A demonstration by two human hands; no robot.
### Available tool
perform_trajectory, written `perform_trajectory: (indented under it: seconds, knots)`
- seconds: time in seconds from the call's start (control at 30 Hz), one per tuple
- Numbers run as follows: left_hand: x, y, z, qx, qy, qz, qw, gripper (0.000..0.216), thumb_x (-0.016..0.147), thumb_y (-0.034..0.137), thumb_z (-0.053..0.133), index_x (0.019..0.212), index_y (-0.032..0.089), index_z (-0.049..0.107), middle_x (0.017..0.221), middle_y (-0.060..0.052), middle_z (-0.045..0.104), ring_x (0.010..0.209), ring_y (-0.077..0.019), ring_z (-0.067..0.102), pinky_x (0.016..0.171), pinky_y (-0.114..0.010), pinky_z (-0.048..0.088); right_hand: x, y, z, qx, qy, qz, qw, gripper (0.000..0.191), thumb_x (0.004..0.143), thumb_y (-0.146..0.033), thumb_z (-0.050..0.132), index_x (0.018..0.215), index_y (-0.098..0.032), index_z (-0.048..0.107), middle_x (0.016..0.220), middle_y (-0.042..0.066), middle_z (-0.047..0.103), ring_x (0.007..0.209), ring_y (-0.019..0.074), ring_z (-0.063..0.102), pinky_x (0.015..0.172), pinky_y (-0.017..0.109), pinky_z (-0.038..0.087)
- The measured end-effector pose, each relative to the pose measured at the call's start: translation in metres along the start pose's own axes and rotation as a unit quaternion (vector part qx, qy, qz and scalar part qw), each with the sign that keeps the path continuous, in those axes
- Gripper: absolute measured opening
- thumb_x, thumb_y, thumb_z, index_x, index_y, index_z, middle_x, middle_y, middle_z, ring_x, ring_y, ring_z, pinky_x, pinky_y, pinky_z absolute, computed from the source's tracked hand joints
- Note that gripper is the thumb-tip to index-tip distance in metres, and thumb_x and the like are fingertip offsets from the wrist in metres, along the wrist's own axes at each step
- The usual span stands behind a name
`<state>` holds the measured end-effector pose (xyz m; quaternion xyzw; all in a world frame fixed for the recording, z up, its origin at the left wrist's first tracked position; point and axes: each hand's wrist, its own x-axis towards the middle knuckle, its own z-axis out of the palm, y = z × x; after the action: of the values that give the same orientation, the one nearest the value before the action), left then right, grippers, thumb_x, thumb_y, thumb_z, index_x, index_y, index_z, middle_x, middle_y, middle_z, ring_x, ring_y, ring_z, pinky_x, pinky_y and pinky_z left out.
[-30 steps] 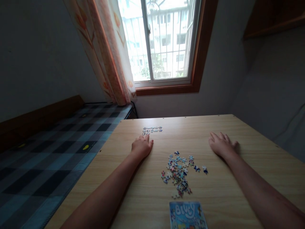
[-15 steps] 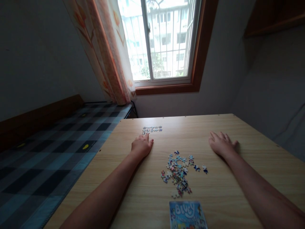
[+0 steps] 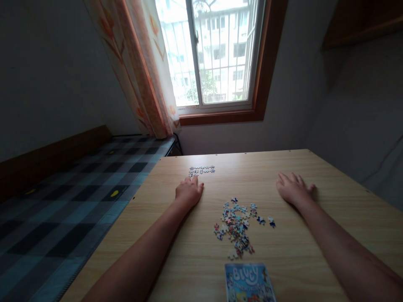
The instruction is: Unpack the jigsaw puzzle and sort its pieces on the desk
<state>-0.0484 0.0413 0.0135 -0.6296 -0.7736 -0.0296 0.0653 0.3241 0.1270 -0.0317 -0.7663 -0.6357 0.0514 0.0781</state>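
My left hand (image 3: 189,191) rests on the wooden table (image 3: 151,239), thumb apart, its fingertips stretched to the near edge of some jigsaw pieces (image 3: 202,170) laid out in rows. Whether a fingertip presses on one of them, I cannot tell. Over on the right, my right hand (image 3: 293,187) lies flat with its fingers spread and holds nothing. Between my forearms is a loose pile of jigsaw pieces (image 3: 236,222) in mixed colours, with several pieces strayed to its right. Closest to me lies a blue box (image 3: 250,283) marked "Bluey", cut off by the bottom of the view.
A bed with a checked cover (image 3: 72,205) runs along the table's left side. Beyond the far edge are a barred window (image 3: 225,58) and a flowered curtain (image 3: 138,71). A wooden shelf (image 3: 365,29) hangs at the upper right.
Both hands keep nearly the same place and pose. The view has shifted very slightly; the pieces lie as before.
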Motion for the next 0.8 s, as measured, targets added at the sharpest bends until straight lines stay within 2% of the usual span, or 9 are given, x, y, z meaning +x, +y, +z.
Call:
perform_trajectory:
  seconds: [0.27,0.33,0.4,0.47,0.57,0.67,0.8]
  knots:
    - [-0.004,0.000,-0.002,-0.008,0.025,0.015,1.000,0.050,0.096,0.048,0.040,0.135,0.019,0.055,0.119,-0.014,0.063,0.101,-0.0277,0.063,0.081,-0.035,0.048,0.002,0.002,0.001,0.002,0.001,-0.001,1.000,0.060,0.098,-0.049,0.017,0.150,-0.030,0.039,0.160,0.012,0.029,0.147,0.0346,0.022,0.109,0.074,0.015]
    - [-0.007,0.002,-0.005,-0.030,0.038,0.034,0.998,0.044,0.096,0.046,0.041,0.127,0.020,0.059,0.117,-0.012,0.064,0.096,-0.0254,0.064,0.078,-0.033,0.047,0.003,0.003,0.001,0.000,-0.002,0.002,1.000,0.060,0.098,-0.049,0.018,0.150,-0.030,0.038,0.160,0.012,0.028,0.147,0.0345,0.022,0.110,0.073,0.014]
    - [-0.011,0.005,-0.010,-0.065,0.038,0.090,0.993,0.037,0.096,0.045,0.042,0.109,0.019,0.065,0.108,-0.009,0.067,0.090,-0.0222,0.063,0.075,-0.031,0.045,0.003,0.003,0.000,-0.002,0.000,0.003,1.000,0.059,0.098,-0.049,0.019,0.150,-0.031,0.038,0.160,0.011,0.029,0.147,0.0343,0.022,0.110,0.072,0.014]
    - [-0.015,0.007,-0.018,-0.095,-0.007,0.182,0.979,0.036,0.095,0.047,0.044,0.087,0.020,0.066,0.091,-0.006,0.069,0.082,-0.0193,0.061,0.071,-0.029,0.042,0.002,0.003,-0.002,-0.003,0.000,0.001,1.000,0.059,0.097,-0.049,0.020,0.150,-0.031,0.038,0.160,0.011,0.030,0.147,0.0342,0.023,0.111,0.072,0.014]
    - [-0.020,0.008,-0.032,-0.115,-0.130,0.288,0.942,0.040,0.089,0.054,0.052,0.069,0.020,0.061,0.069,-0.001,0.063,0.067,-0.0159,0.054,0.063,-0.027,0.037,0.001,0.002,-0.004,-0.001,-0.002,0.000,1.000,0.059,0.098,-0.049,0.019,0.150,-0.031,0.039,0.159,0.011,0.031,0.146,0.0346,0.023,0.110,0.073,0.014]
    - [-0.022,0.008,-0.044,-0.123,-0.232,0.310,0.914,0.041,0.081,0.057,0.060,0.065,0.019,0.059,0.063,0.001,0.059,0.059,-0.0128,0.048,0.057,-0.026,0.032,0.000,0.001,-0.006,0.001,-0.003,0.000,1.000,0.059,0.098,-0.049,0.018,0.150,-0.031,0.039,0.159,0.012,0.031,0.146,0.0347,0.023,0.110,0.073,0.014]
    - [-0.027,0.012,-0.054,-0.106,-0.273,0.319,0.901,0.044,0.076,0.061,0.064,0.064,0.019,0.060,0.061,0.001,0.058,0.055,-0.0118,0.044,0.055,-0.026,0.032,0.000,0.001,-0.004,0.001,-0.005,0.003,1.000,0.059,0.098,-0.049,0.018,0.150,-0.031,0.039,0.160,0.012,0.029,0.147,0.0344,0.022,0.111,0.072,0.013]
